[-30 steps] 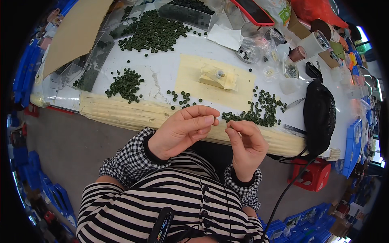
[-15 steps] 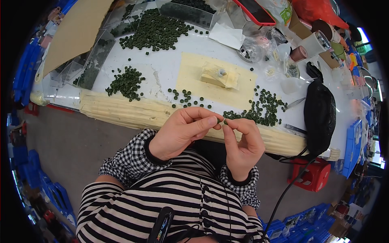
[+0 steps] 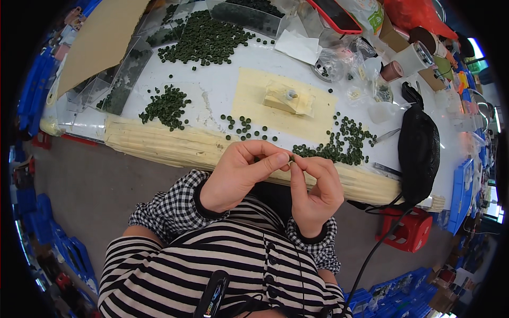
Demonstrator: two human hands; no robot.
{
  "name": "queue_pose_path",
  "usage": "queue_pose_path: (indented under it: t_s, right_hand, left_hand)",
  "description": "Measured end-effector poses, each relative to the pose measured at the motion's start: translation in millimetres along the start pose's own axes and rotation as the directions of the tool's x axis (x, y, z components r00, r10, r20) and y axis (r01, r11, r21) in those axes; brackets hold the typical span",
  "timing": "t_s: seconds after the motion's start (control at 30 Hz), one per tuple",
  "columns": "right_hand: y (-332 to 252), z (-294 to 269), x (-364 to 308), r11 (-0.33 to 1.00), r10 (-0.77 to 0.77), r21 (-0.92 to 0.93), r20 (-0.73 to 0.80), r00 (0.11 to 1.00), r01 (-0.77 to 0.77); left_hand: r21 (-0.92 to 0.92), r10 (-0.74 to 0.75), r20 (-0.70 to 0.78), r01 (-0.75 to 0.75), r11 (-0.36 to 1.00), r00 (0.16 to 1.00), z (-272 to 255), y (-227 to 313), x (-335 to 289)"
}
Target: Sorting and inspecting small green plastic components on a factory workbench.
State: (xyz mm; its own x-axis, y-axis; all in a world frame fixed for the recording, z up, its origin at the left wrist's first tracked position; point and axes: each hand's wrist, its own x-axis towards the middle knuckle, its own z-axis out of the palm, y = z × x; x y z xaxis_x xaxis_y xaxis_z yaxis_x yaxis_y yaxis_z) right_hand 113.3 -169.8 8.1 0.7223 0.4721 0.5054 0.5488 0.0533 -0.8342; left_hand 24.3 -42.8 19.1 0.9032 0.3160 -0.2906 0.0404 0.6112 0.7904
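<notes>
My left hand (image 3: 245, 168) and my right hand (image 3: 317, 183) meet fingertip to fingertip just before the table's near edge. Both are closed in a pinch around a small dark green disc (image 3: 292, 158); the fingertips cover most of it, so I cannot tell whether it is one piece or two. Beyond my right hand lies a loose scatter of similar green discs (image 3: 347, 140). A few more discs (image 3: 244, 126) are spread past my left hand. A wrapped block (image 3: 286, 99) with a small grey knob on top sits on a cream sheet (image 3: 249, 87).
Green discs form a smaller heap (image 3: 165, 107) at left and a large pile (image 3: 204, 42) farther back, beside clear trays (image 3: 124, 79) and cardboard (image 3: 98, 40). Tweezers (image 3: 387, 135), a black mesh pouch (image 3: 419, 148) and a red-cased phone (image 3: 336, 16) lie at right. A red stool (image 3: 405, 233) stands below.
My fingertips have come slightly closer together, and less of the green disc shows between them. The heaps and other things on the table stay as they were.
</notes>
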Motion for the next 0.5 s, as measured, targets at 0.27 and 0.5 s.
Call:
queue_pose_path:
  t_s: [0.27, 0.5]
  right_hand:
    - [-2.5, 5.0, -3.7, 0.997, -0.076, -0.023, 0.057, 0.995, 0.077]
    - [0.3, 3.0, -9.2, 0.984, 0.081, 0.158, 0.053, 0.995, -0.088]
  left_hand:
    - [-0.010, 0.098, -0.043, -0.098, 0.995, 0.994, 0.6, -1.4, 0.1]
    - [0.524, 0.454, 0.044, -0.408, 0.748, 0.890, -1.6, -2.6, 1.7]
